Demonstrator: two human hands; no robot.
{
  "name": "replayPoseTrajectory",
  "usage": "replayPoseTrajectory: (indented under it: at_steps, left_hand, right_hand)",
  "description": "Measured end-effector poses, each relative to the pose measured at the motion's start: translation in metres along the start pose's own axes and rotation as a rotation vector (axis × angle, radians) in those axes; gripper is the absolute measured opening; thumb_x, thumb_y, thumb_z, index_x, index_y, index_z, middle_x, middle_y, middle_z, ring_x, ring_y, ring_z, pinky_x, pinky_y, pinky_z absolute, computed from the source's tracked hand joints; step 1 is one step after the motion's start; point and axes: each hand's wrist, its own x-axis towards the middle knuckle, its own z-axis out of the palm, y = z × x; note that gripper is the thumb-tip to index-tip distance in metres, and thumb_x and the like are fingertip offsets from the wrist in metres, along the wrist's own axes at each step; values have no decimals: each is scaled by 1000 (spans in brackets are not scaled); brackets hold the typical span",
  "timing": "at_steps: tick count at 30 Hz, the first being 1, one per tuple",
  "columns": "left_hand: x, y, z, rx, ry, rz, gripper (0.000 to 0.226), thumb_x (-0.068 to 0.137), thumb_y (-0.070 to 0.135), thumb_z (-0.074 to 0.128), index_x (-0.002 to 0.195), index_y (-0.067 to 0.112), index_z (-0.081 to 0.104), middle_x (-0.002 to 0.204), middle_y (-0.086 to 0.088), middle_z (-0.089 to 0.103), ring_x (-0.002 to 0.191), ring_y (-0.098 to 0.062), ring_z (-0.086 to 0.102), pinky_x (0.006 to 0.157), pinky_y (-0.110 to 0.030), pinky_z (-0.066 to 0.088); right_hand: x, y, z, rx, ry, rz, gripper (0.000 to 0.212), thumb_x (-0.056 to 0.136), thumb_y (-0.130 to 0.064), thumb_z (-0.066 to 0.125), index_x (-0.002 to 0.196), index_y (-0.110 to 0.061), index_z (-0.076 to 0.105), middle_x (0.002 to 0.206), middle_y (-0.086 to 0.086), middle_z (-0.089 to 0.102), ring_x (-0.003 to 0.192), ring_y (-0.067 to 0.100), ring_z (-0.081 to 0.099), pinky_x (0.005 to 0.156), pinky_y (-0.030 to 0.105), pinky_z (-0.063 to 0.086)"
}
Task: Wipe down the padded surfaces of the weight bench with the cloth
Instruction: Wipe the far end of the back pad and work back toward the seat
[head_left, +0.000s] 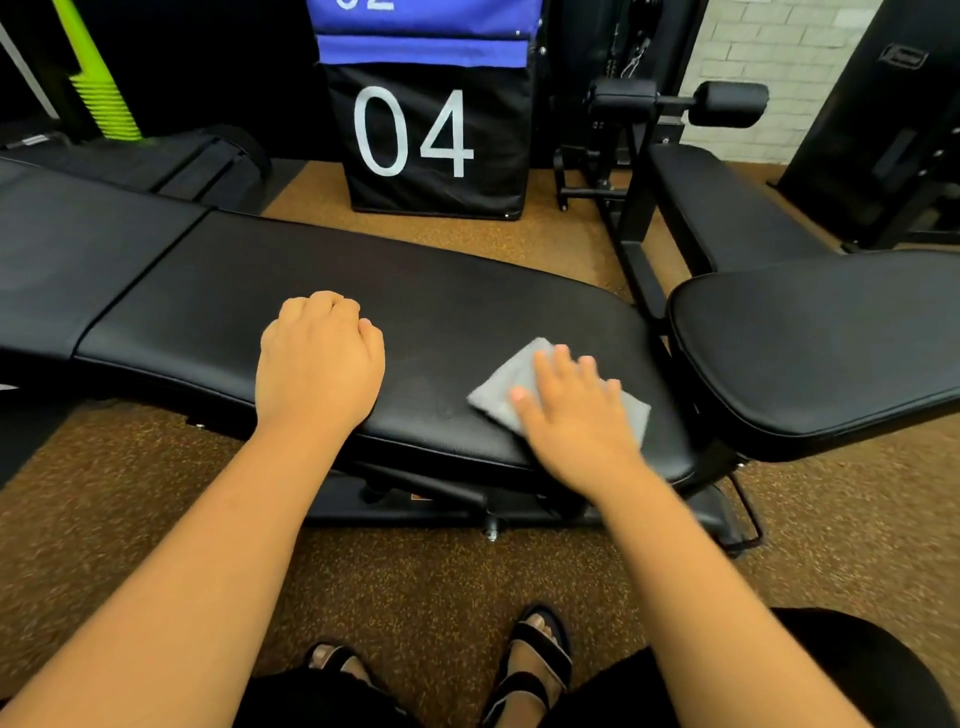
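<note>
Head view shows the right hand (574, 415), fingers (563, 364) spread, pressing the soft, light cloth (501, 392) flat on the bench (441, 306); left hand (319, 364) curled, empty.

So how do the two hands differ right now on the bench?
The right hand lies flat with fingers spread, pressing the grey cloth; the left hand has its fingers curled and holds nothing. The right hand is near the pad's rounded end, the left nearer its middle. Both rest on the same black pad.
</note>
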Motion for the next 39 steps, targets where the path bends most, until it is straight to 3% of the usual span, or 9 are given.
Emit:
replayPoseTrajectory:
  at_steps: [4, 9, 14, 17, 24, 29, 32, 35, 39]
  left_hand:
    - [-1, -1, -1, -22, -6, -4, 37, 99, 24, 38, 118, 5, 64, 124, -10, 62, 114, -34, 51, 89, -45, 42]
    - [-3, -5, -3, -46, -12, 41, 38, 99, 25, 38, 118, 6, 65, 124, -7, 62, 117, -32, 50, 90, -45, 42]
    - [-5, -5, -5, -44, 6, 61, 35, 98, 23, 40, 114, 5, 67, 120, -9, 64, 114, -33, 52, 86, -44, 44]
    - [-4, -2, -5, -31, 14, 59, 34, 98, 22, 41, 108, 3, 67, 113, -12, 65, 106, -35, 55, 80, -45, 45]
    - [-3, 0, -3, 6, 29, 78, 33, 96, 27, 45, 103, 6, 69, 104, -10, 67, 96, -34, 57, 74, -44, 47]
    - [-14, -9, -6, -60, 23, 269, 30, 95, 30, 44, 101, 18, 71, 103, 4, 69, 96, -23, 60, 73, -36, 46]
    - [-36, -17, -6, -158, 12, 408, 31, 94, 29, 47, 108, 17, 71, 114, 2, 67, 110, -19, 58, 88, -35, 46]
    - [-60, -22, -7, -284, 55, 456, 30, 95, 25, 51, 116, 12, 68, 121, 0, 64, 121, -19, 54, 105, -37, 40]
    - [-71, -23, -18, -388, 166, 393, 30, 95, 19, 52, 121, 8, 65, 124, -3, 63, 124, -20, 52, 107, -28, 37]
  right_hand:
    - [-20, -46, 3, 77, -12, -183, 62, 101, -52, 14, 155, -23, 6, 164, 1, -1, 150, 27, -6, 120, 51, -2]
    - [-27, 0, 0, 140, 0, -302, 73, 90, -64, 9, 155, -30, 12, 163, -9, 5, 150, 17, -2, 120, 41, -3]
    - [-35, 79, -1, 200, 59, -85, 82, 83, -71, 11, 153, -30, 21, 162, -7, 13, 150, 19, 5, 119, 43, 1]
    - [-39, 85, 1, 175, 75, -40, 80, 85, -70, 12, 153, -28, 22, 162, -5, 15, 150, 21, 5, 119, 47, 3]
    - [-41, -19, 7, 33, 86, -352, 75, 92, -64, 13, 155, -23, 15, 163, -2, 11, 150, 24, 5, 119, 47, 4]
    - [-42, -6, 9, 40, 82, -503, 69, 98, -59, 26, 156, -24, 13, 162, -7, 8, 150, 17, 5, 122, 42, 7]
    - [-49, 24, 11, 36, 101, -460, 73, 96, -61, 33, 156, -24, 13, 162, -6, 11, 150, 15, 9, 121, 38, 9]
    - [-50, 18, 15, -41, 123, -386, 78, 94, -65, 31, 154, -18, 18, 161, 2, 20, 148, 24, 19, 120, 43, 17]
    - [-36, -36, 17, -110, 152, -455, 79, 92, -60, 33, 152, -10, 24, 158, 11, 26, 144, 32, 28, 117, 48, 25]
